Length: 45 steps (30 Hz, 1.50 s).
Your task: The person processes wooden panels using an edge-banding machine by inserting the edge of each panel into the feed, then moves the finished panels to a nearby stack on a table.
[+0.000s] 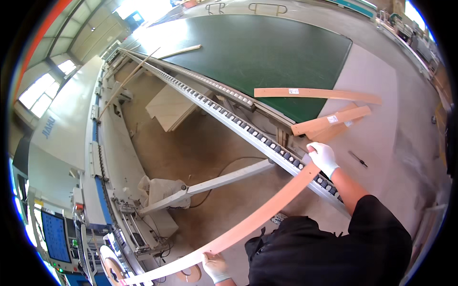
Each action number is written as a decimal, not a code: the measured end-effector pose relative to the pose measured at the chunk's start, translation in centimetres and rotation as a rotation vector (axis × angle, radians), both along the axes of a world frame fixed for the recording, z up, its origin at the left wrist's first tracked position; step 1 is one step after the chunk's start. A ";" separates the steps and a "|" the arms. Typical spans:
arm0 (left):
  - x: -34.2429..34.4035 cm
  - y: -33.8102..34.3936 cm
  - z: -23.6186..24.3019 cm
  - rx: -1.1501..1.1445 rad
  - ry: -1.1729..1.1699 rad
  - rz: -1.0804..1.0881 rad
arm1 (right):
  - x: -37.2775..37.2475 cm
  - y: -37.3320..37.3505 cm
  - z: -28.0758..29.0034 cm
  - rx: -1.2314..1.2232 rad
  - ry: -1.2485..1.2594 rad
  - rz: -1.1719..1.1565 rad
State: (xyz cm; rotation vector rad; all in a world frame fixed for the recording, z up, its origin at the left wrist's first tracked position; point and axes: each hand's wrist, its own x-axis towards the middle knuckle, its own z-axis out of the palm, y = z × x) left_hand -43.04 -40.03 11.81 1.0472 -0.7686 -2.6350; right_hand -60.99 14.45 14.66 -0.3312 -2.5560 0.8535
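Observation:
A long, narrow wood-coloured board [260,220] stretches across the lower view, from the roller rail to the machine at the lower left. My right hand [323,158], in a white glove, is closed around its upper right end above the rollers. Farther down its length, my left hand [215,267], also gloved in white, grips the edge with the fingers partly hidden by the board. The far end lies beside a roll of brown banding [113,268] at the machine.
A roller rail [224,113] runs diagonally beside a green-topped table [267,52]. Several similar boards [315,93] lie at its right corner, near a thin dark tool [358,158]. A metal brace [224,177] crosses below the rail. At lower left stands a screen [56,236].

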 end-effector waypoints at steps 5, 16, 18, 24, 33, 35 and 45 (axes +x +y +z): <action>-4.0 -2.9 -0.6 0.009 0.069 -0.068 | -3.3 -9.2 5.0 0.374 -0.026 0.241; -6.0 -14.9 -1.9 0.075 0.080 0.036 | -3.8 -33.0 3.7 0.454 -0.061 0.871; -2.3 -23.5 -4.8 -0.049 0.417 -0.149 | -4.8 -34.1 4.3 0.484 -0.081 0.873; -2.6 -31.9 1.1 -0.315 -0.042 0.212 | -6.7 -34.7 4.7 0.548 -0.143 0.872; -8.6 -30.2 2.3 -0.052 -0.047 0.249 | -15.0 -36.1 6.7 0.546 -0.136 1.008; -7.6 -29.6 -3.3 -0.097 -0.094 0.394 | -16.1 -36.1 9.3 0.569 -0.403 0.885; -14.8 -16.4 -0.3 -0.216 -0.120 -0.350 | -14.6 -57.3 6.0 0.395 -0.660 1.494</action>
